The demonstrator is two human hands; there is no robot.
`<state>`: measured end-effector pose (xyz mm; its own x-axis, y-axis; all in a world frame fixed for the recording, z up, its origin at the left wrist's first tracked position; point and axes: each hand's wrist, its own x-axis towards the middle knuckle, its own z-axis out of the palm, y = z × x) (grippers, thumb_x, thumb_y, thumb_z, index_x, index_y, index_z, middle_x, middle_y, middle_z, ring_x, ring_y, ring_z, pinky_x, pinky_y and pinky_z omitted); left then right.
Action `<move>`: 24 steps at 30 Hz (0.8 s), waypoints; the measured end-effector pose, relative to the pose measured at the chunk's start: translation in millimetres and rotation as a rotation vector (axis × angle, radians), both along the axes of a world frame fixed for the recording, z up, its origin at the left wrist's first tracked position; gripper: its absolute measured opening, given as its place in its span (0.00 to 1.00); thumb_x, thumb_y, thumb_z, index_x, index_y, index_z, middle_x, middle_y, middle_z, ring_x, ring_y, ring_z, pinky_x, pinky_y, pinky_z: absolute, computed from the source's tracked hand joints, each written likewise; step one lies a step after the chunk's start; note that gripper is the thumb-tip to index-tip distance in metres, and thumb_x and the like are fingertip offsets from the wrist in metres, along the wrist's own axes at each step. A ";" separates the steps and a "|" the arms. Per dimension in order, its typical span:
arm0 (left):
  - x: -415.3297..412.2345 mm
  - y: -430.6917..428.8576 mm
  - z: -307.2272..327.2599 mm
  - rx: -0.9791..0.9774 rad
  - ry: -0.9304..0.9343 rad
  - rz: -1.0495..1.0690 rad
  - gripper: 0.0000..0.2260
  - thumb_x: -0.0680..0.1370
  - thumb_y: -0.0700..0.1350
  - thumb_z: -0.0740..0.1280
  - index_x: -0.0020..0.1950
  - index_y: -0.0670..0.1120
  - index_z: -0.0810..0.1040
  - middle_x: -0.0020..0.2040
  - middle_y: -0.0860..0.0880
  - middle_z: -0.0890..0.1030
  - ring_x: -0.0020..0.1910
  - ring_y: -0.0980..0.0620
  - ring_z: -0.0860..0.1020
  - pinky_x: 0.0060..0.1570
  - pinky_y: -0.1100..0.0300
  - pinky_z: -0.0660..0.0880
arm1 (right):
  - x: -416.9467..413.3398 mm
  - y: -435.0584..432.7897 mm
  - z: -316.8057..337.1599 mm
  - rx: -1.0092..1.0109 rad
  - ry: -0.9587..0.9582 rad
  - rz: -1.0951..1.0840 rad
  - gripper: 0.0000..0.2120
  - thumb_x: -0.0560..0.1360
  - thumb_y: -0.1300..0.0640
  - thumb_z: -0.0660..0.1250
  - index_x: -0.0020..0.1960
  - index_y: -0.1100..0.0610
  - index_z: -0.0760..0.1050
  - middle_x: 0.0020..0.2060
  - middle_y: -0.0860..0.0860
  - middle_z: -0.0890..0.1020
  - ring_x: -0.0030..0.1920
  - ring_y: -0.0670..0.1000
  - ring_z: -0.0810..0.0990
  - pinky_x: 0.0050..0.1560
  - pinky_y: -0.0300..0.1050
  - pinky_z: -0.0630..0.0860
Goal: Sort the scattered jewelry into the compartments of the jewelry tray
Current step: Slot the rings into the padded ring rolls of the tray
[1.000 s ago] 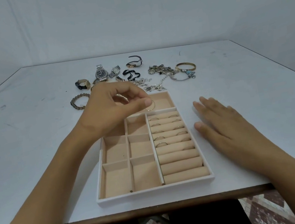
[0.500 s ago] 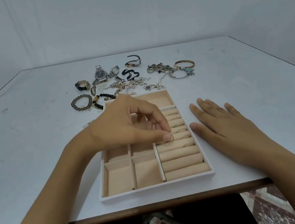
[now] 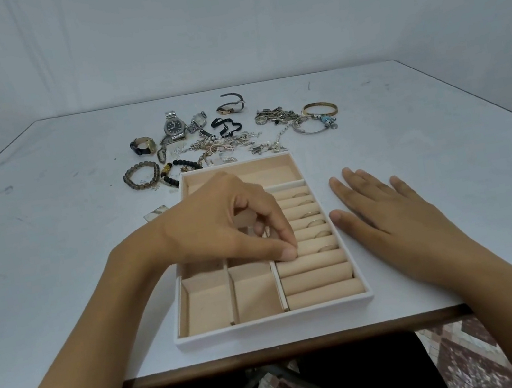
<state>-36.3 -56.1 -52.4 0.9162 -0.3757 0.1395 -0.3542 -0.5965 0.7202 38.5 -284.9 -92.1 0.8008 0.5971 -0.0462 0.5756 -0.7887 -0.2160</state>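
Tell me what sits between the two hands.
Head view: ring rolls of the tray, holding several rings, lie between left hand and right hand.

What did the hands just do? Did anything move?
The left hand carried a small ring from the far end of the tray toward the person, down to the ring rolls, where its pinched fingertips now press; the ring itself is hidden now. The right hand stayed flat on the table beside the tray, and the loose jewelry beyond it did not move.
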 end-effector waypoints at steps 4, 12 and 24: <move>-0.6 5.2 4.0 -0.037 -0.041 0.063 0.08 0.71 0.47 0.75 0.49 0.48 0.86 0.40 0.54 0.83 0.41 0.56 0.79 0.45 0.67 0.72 | -0.1 -0.2 0.0 -0.003 -0.001 -0.001 0.31 0.76 0.36 0.38 0.77 0.43 0.40 0.77 0.41 0.41 0.75 0.39 0.38 0.76 0.46 0.38; 1.0 -0.8 -0.8 0.016 -0.024 0.038 0.12 0.68 0.55 0.75 0.48 0.51 0.84 0.44 0.51 0.82 0.50 0.49 0.79 0.55 0.47 0.75 | -0.2 0.2 1.0 -0.008 0.000 0.003 0.32 0.75 0.36 0.37 0.77 0.43 0.39 0.77 0.42 0.40 0.75 0.39 0.37 0.76 0.47 0.37; 3.2 4.4 -1.7 0.030 -0.024 0.059 0.14 0.68 0.56 0.74 0.49 0.52 0.84 0.43 0.53 0.80 0.48 0.50 0.78 0.51 0.56 0.74 | -0.5 -0.4 0.0 0.004 0.001 0.004 0.31 0.76 0.36 0.38 0.77 0.43 0.40 0.77 0.41 0.41 0.75 0.39 0.37 0.76 0.46 0.37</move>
<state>-33.1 -51.8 -54.1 0.9336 -0.3250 0.1511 -0.3344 -0.6381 0.6936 38.0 -285.3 -92.1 0.7983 0.6005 -0.0450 0.5785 -0.7855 -0.2199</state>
